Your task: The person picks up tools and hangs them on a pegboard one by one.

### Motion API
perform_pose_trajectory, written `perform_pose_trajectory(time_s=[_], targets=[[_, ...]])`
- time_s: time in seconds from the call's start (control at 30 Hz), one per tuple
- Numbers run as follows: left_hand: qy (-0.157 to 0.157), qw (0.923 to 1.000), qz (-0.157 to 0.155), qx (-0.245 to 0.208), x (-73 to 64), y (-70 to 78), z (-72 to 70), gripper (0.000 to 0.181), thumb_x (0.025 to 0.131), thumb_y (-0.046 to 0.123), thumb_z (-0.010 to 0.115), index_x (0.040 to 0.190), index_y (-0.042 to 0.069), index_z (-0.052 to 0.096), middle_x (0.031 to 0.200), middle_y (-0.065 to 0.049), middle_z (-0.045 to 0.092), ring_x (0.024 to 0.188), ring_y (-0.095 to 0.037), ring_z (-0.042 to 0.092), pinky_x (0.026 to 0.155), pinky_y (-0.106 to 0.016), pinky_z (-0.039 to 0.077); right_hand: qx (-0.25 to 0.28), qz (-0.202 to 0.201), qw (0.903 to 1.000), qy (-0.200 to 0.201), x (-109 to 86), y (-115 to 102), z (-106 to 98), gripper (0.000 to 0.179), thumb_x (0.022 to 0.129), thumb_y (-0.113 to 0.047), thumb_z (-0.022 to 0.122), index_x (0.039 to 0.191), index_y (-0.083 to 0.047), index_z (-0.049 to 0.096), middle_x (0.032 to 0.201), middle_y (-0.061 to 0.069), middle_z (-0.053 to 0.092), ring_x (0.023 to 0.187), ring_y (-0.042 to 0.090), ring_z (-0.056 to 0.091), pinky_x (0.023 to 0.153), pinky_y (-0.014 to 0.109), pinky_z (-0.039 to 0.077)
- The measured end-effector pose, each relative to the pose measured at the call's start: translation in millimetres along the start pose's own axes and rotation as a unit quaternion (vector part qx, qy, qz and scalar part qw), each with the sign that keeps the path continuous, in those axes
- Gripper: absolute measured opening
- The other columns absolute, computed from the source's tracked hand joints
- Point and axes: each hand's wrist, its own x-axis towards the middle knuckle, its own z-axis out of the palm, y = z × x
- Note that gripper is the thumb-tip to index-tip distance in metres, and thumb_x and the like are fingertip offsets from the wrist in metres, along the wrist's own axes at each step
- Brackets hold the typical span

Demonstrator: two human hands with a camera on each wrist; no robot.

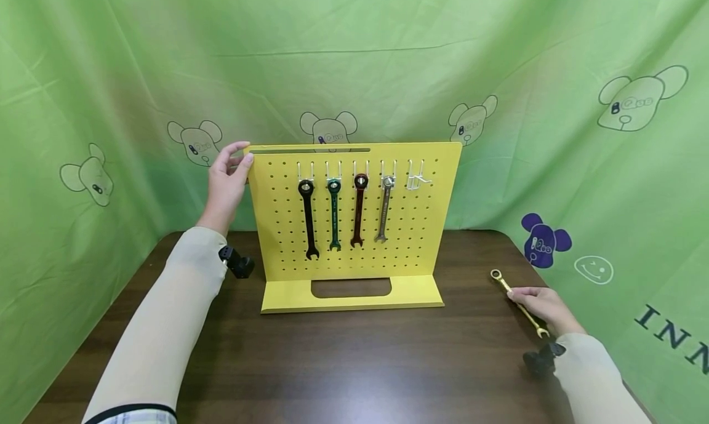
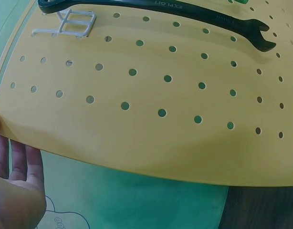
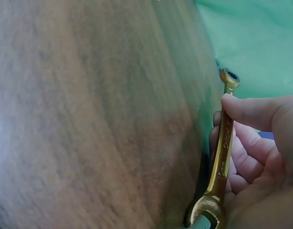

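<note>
A yellow pegboard stand (image 1: 343, 270) stands upright on the table. My left hand (image 1: 226, 178) grips its upper left corner between thumb and fingers; part of that hand (image 2: 17, 191) shows in the left wrist view. At the table's right side my right hand (image 1: 545, 307) pinches a gold combination wrench (image 3: 222, 152) by its shaft, ring end away from me. On the board's hooks hang a black wrench (image 1: 309, 221), a green wrench (image 1: 335, 215), a dark red wrench (image 1: 359, 212) and a silver wrench (image 1: 384, 212). The rightmost white hook (image 1: 416, 179) carries nothing.
The brown wooden table (image 1: 332, 362) lies under the stand, reaching back to a green curtain (image 1: 354, 55) with printed bear heads that hangs behind and at both sides. Dark wrist cameras, one on the left wrist (image 1: 237, 263) and one on the right (image 1: 543, 359), are strapped over the sleeves.
</note>
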Motion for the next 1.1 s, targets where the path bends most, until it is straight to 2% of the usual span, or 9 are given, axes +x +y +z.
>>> perform_pose_trajectory(time_s=[0.23, 0.53, 0.63, 0.8, 1.1], targets=[[0.000, 1.0000, -0.002, 0.004, -0.3, 0.0, -0.2, 0.035, 0.102, 0.025, 0.061, 0.136, 0.019, 0.059, 0.116, -0.003, 0.057, 0.098, -0.013, 0.057, 0.089, -0.028, 0.053, 0.012, -0.001, 0.9998, -0.015, -4.8, -9, 2, 0.049, 0.099, -0.025, 0.063, 0.120, 0.018, 0.058, 0.087, -0.003, 0.063, 0.077, 0.011, 0.056, 0.065, 0.026, 0.051], [-0.002, 1.0000, 0.000, 0.004, -0.9, 0.5, -0.4, 0.035, 0.102, 0.025, 0.060, 0.136, 0.019, 0.059, 0.115, -0.002, 0.057, 0.098, -0.013, 0.057, 0.089, -0.028, 0.053, 0.003, -0.047, 0.9987, -0.022, -6.6, -35, 12, 0.050, 0.102, -0.026, 0.060, 0.126, 0.018, 0.054, 0.089, -0.003, 0.062, 0.077, 0.009, 0.052, 0.066, 0.025, 0.046], [0.000, 1.0000, -0.002, 0.005, -1.2, 0.9, -0.3, 0.036, 0.102, 0.025, 0.061, 0.136, 0.018, 0.059, 0.115, -0.002, 0.057, 0.098, -0.013, 0.057, 0.089, -0.028, 0.053, 0.009, -0.071, 0.9972, -0.020, -7.9, -48, 16, 0.053, 0.102, -0.027, 0.060, 0.129, 0.018, 0.052, 0.092, -0.007, 0.063, 0.079, 0.005, 0.053, 0.067, 0.022, 0.047], [-0.002, 1.0000, -0.004, 0.004, -1.2, 1.0, -0.4, 0.035, 0.102, 0.026, 0.060, 0.136, 0.019, 0.059, 0.116, -0.002, 0.056, 0.099, -0.013, 0.056, 0.090, -0.029, 0.053, 0.049, -0.104, 0.9928, -0.033, -14.6, -76, 20, 0.054, 0.102, -0.026, 0.059, 0.133, 0.017, 0.048, 0.093, -0.014, 0.062, 0.081, 0.003, 0.054, 0.069, 0.020, 0.050], [0.000, 1.0000, -0.002, -0.002, -0.3, -0.1, -0.4, 0.035, 0.102, 0.025, 0.061, 0.136, 0.018, 0.059, 0.115, -0.003, 0.057, 0.098, -0.014, 0.056, 0.089, -0.028, 0.053, 0.085, -0.157, 0.9829, -0.044, -27.0, -130, 22, 0.032, 0.103, -0.024, 0.060, 0.123, 0.000, 0.059, 0.090, -0.015, 0.063, 0.081, 0.005, 0.054, 0.068, 0.021, 0.048]])
